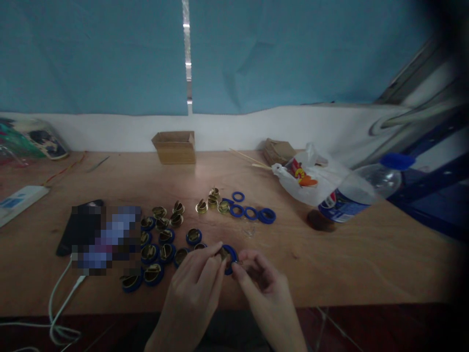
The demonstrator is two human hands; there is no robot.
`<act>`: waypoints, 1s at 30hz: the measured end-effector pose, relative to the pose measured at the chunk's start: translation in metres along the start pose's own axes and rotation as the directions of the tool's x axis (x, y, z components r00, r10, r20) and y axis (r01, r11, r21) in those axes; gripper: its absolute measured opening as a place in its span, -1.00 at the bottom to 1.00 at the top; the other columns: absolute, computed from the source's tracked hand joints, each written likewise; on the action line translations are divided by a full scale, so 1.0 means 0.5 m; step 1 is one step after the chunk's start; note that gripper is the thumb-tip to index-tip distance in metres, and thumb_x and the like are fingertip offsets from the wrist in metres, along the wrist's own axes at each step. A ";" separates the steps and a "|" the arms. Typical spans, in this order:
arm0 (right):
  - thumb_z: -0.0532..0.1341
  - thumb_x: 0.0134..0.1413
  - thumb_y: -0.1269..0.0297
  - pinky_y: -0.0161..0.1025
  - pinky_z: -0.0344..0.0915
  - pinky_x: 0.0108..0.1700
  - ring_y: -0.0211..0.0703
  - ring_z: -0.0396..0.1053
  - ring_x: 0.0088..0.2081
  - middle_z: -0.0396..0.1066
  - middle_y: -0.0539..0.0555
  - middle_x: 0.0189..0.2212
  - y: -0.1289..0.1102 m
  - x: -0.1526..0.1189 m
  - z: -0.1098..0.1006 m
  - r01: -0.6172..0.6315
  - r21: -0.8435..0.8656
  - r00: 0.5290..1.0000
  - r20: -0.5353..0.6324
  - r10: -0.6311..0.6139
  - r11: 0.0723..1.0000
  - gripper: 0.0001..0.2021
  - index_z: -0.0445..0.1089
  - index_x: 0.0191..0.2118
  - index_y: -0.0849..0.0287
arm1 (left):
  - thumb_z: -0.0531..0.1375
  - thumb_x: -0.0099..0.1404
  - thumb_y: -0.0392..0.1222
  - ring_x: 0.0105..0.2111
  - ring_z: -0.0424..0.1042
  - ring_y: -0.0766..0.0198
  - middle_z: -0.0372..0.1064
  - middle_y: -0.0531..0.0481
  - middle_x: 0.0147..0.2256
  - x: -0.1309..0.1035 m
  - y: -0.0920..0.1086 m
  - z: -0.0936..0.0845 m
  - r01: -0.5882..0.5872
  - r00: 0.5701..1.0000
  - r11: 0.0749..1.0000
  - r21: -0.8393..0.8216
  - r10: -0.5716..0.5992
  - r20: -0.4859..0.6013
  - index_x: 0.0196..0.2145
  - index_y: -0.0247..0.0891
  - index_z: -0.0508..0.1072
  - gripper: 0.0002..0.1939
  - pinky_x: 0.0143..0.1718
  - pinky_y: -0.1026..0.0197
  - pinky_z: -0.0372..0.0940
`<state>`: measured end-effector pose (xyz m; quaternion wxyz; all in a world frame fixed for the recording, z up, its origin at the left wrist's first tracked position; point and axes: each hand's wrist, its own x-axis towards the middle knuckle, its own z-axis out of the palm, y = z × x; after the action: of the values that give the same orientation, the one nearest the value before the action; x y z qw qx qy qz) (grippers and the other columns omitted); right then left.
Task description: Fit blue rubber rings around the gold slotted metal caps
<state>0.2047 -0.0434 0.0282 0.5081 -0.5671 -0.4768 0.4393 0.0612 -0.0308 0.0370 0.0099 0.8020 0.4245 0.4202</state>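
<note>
Near the front edge of the table, my left hand (198, 278) pinches a round brass-coloured piece with a blue ring (229, 258) around it. From the other side, the thumb and fingers of my right hand (262, 283) close on the ring's right edge; whether they also hold something small is hidden. Left of my hands stand several brass pieces set in blue rings (166, 253). Beyond them are several brass pieces without rings (178, 208). Loose blue rings (251, 213) lie ahead, with a small clear scrap (249, 230) just in front of them.
Two phones, one black (82, 227) and one blurred with a lit screen (113, 237), lie left, with white cables (58, 288). An open cardboard box (176, 147) stands at the back. At right are a plastic bag (311, 188) and a tilted cola bottle (348, 200).
</note>
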 end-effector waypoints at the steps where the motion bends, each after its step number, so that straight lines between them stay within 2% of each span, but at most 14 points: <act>1: 0.24 0.02 0.16 -0.26 0.33 -0.35 -0.15 0.41 -0.43 0.43 0.03 -0.52 0.000 0.000 -0.001 0.000 -0.011 1.000 0.002 0.000 1.000 -0.84 0.37 -0.39 0.15 | 0.08 0.36 -0.38 -0.18 0.53 0.21 0.52 -0.14 -0.19 0.000 0.001 0.000 0.002 1.000 1.000 -0.006 -0.002 0.000 -0.24 -0.25 0.37 -0.90 -0.16 0.17 0.50; 9: 0.20 0.05 0.18 -0.34 0.23 -0.48 -0.24 0.30 -0.53 0.34 -0.03 -0.59 0.001 0.000 -0.010 -0.004 -0.052 1.000 0.010 0.005 0.999 -0.85 0.38 -0.39 0.16 | 0.06 0.37 -0.41 -0.19 0.54 0.21 0.53 -0.12 -0.21 -0.009 0.004 0.010 0.014 1.000 1.000 -0.025 -0.014 0.002 -0.21 -0.26 0.35 -0.87 -0.15 0.17 0.50; 13: 0.20 0.04 0.21 -0.34 0.25 -0.47 -0.24 0.31 -0.53 0.36 -0.02 -0.58 0.001 -0.001 -0.012 0.021 -0.061 1.000 0.025 -0.019 0.998 -0.87 0.38 -0.40 0.15 | 0.06 0.36 -0.41 -0.21 0.56 0.22 0.54 -0.12 -0.22 -0.013 0.004 0.013 0.007 0.999 1.000 -0.015 -0.008 -0.042 -0.20 -0.27 0.37 -0.86 -0.18 0.20 0.51; 19: 0.22 0.03 0.24 -0.34 0.25 -0.45 -0.24 0.36 -0.53 0.36 -0.05 -0.62 -0.001 0.005 -0.012 -0.020 -0.030 0.997 0.070 0.022 0.999 -0.89 0.38 -0.41 0.16 | 0.07 0.35 -0.40 -0.31 0.58 0.23 0.56 -0.11 -0.29 -0.016 -0.002 0.018 0.036 0.996 0.999 -0.017 -0.037 -0.079 -0.19 -0.31 0.39 -0.86 -0.28 0.24 0.51; 26: 0.34 -0.11 0.22 -0.38 0.34 -0.45 -0.26 0.42 -0.53 0.44 -0.04 -0.60 -0.011 0.008 -0.013 -0.215 0.165 0.971 0.138 0.193 0.963 -0.82 0.36 -0.44 0.17 | 0.07 0.35 -0.38 -0.32 0.58 0.23 0.57 -0.07 -0.30 -0.024 -0.007 0.019 0.108 0.994 0.991 -0.076 -0.110 -0.022 -0.15 -0.28 0.40 -0.83 -0.28 0.25 0.50; 28: 0.38 -0.15 0.19 -0.37 0.37 -0.44 -0.27 0.42 -0.54 0.45 -0.04 -0.61 -0.012 0.010 -0.012 -0.234 0.213 0.970 0.123 0.212 0.949 -0.77 0.36 -0.45 0.18 | 0.08 0.34 -0.38 -0.25 0.58 0.23 0.56 -0.06 -0.24 -0.027 -0.007 0.019 0.154 0.988 0.976 -0.152 -0.154 0.015 -0.13 -0.23 0.39 -0.81 -0.21 0.25 0.48; 30: 0.40 -0.16 0.15 -0.37 0.39 -0.42 -0.27 0.43 -0.54 0.46 -0.03 -0.61 -0.012 0.014 -0.011 -0.214 0.240 0.976 0.094 0.197 0.947 -0.75 0.39 -0.44 0.19 | 0.10 0.34 -0.35 -0.11 0.54 0.20 0.52 -0.08 -0.11 -0.030 -0.006 0.018 0.264 0.964 0.924 -0.275 -0.261 0.048 -0.13 -0.20 0.38 -0.82 -0.10 0.22 0.44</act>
<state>0.2108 -0.0372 0.0348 0.5100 -0.5300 -0.3733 0.5654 0.0611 -0.0363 0.0199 0.1812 0.7307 0.4646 0.4662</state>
